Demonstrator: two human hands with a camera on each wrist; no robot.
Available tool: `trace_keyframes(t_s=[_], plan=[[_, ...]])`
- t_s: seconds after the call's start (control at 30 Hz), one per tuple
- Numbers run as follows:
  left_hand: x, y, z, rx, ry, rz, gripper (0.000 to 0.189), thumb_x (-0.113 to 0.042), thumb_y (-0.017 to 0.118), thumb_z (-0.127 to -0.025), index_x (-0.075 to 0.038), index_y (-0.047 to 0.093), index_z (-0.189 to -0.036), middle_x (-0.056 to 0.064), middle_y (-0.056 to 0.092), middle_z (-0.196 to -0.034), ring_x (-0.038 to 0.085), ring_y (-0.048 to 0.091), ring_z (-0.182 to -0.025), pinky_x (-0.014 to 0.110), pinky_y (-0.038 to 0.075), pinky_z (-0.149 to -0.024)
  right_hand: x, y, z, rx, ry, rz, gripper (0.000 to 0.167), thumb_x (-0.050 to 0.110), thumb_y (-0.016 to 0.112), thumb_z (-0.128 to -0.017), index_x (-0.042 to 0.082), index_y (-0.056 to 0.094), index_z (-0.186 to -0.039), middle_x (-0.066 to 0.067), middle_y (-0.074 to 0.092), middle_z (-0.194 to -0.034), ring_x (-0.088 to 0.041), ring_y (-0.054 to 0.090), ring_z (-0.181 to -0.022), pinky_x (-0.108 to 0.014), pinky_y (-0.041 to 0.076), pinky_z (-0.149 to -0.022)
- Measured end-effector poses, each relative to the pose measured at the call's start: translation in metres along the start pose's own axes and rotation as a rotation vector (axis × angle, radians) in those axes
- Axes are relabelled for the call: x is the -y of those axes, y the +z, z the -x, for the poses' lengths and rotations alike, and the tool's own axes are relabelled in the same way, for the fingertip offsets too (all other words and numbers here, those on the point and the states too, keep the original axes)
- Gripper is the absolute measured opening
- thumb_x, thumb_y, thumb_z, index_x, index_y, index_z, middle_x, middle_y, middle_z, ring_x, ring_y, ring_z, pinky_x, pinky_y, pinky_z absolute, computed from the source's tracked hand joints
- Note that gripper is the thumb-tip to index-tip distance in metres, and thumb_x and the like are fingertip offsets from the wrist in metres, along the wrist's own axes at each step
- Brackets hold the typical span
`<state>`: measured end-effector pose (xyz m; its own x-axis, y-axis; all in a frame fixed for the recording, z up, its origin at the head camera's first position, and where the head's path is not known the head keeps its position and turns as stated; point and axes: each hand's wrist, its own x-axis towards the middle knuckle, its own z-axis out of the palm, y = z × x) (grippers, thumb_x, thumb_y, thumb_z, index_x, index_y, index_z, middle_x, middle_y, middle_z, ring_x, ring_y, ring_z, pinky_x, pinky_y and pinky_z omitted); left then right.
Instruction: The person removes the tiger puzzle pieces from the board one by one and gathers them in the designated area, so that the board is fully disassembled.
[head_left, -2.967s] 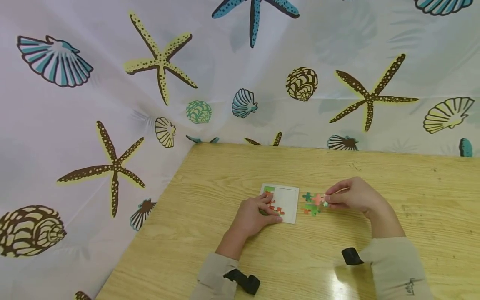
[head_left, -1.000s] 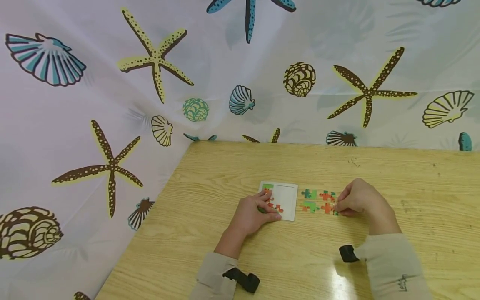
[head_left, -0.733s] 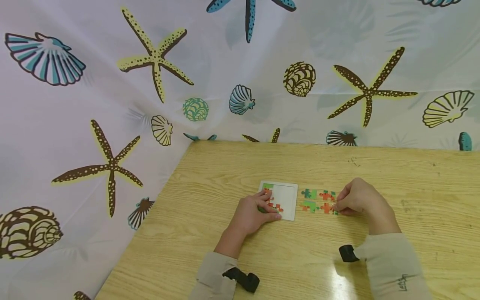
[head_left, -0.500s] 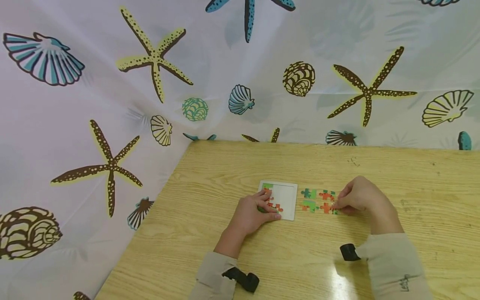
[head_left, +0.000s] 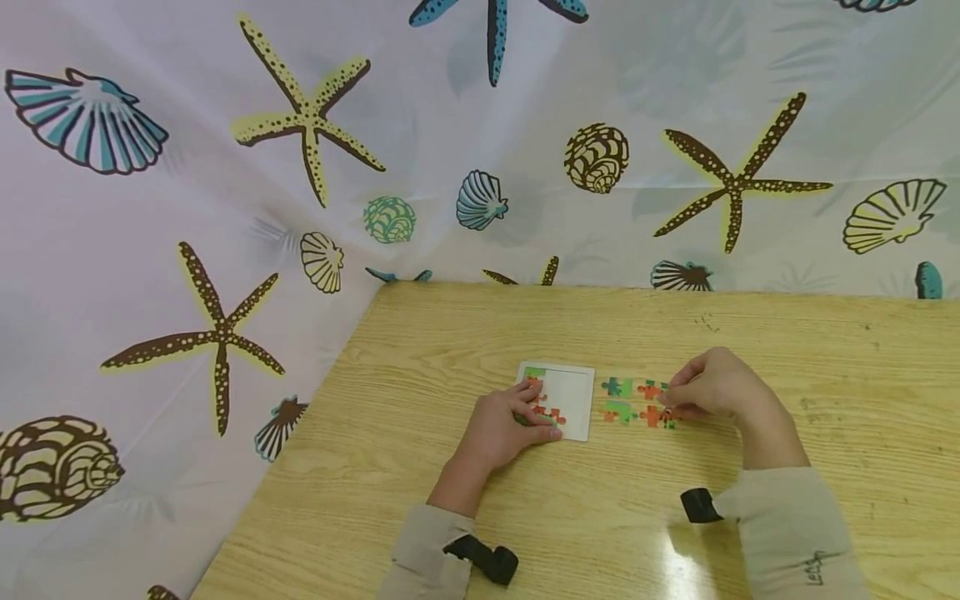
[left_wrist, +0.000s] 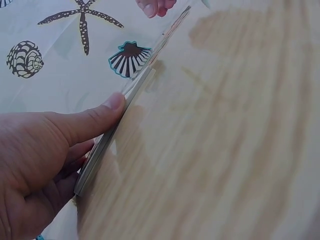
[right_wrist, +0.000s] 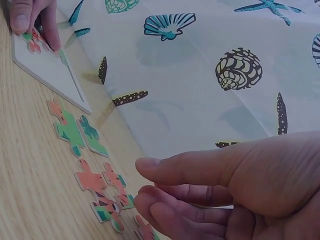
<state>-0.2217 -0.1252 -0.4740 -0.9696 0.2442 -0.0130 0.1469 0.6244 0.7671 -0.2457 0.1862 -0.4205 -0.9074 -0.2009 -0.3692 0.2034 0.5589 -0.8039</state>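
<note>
My left hand [head_left: 501, 429] rests on a white square puzzle tray [head_left: 573, 404], thumb at its near edge and fingertips over the pieces along its left side. Orange and green jigsaw pieces [head_left: 555, 417] lie inside the tray there. To the tray's right, several loose jigsaw pieces [head_left: 619, 411] lie in two rows on the table. Above the right end of these rows hovers my right hand [head_left: 716, 387]. In the right wrist view its thumb and loosely curled fingers [right_wrist: 145, 197] stand apart with nothing between them, and one piece [right_wrist: 145, 230] is partly hidden below.
The wooden table [head_left: 600, 517] runs back to a white curtain [head_left: 450, 108] printed with starfish and shells. Each sleeve cuff carries a black strap mount, the left one [head_left: 491, 562] and the right one [head_left: 701, 506].
Loose pieces now lie in tidier rows than three seconds ago. My right hand has moved from the near row slightly up toward the far row. The left hand stays on the tray.
</note>
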Motion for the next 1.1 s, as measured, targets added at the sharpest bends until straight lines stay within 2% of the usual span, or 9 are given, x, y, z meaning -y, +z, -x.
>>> trace_keyframes(t_s=[0.2,0.53,0.87,1.1], plan=[[0.001,-0.002,0.002,-0.008,-0.002,0.014,0.017,-0.022,0.091,-0.082,-0.007,0.083,-0.081,0.008,0.056,-0.150,0.030,0.040,-0.150,0.049,0.036,-0.121,0.001,0.003,-0.002,0.018,-0.027,-0.004,0.019,0.009,0.077,-0.093,-0.007,0.068,-0.098,-0.004,0.073,-0.077,-0.012,0.069,-0.068,-0.028,0.057,-0.067],[0.014,-0.007,0.000,-0.009,0.033,0.057,0.016,-0.023,0.093,-0.080,-0.010,0.083,-0.079,0.004,0.064,-0.142,0.021,0.049,-0.145,0.046,0.038,-0.121,0.009,0.012,-0.003,0.028,-0.067,-0.072,0.021,0.006,0.075,-0.095,-0.010,0.067,-0.105,-0.013,0.073,-0.093,-0.016,0.071,-0.078,-0.030,0.062,-0.072],[0.021,-0.008,-0.001,-0.027,0.043,0.106,0.013,-0.021,0.094,-0.077,-0.013,0.085,-0.082,-0.001,0.068,-0.136,0.018,0.053,-0.141,0.041,0.038,-0.121,0.021,0.036,-0.006,0.036,-0.135,-0.062,0.024,0.010,0.075,-0.096,-0.010,0.067,-0.108,-0.015,0.072,-0.095,-0.018,0.073,-0.080,-0.033,0.062,-0.073],[0.023,-0.008,0.001,-0.029,0.058,0.127,0.015,-0.020,0.094,-0.077,-0.011,0.084,-0.083,0.000,0.067,-0.138,0.020,0.053,-0.141,0.040,0.038,-0.120,0.027,0.051,-0.008,0.053,-0.171,-0.069,0.023,0.009,0.075,-0.096,-0.009,0.068,-0.108,-0.014,0.074,-0.096,-0.021,0.073,-0.082,-0.034,0.062,-0.074]])
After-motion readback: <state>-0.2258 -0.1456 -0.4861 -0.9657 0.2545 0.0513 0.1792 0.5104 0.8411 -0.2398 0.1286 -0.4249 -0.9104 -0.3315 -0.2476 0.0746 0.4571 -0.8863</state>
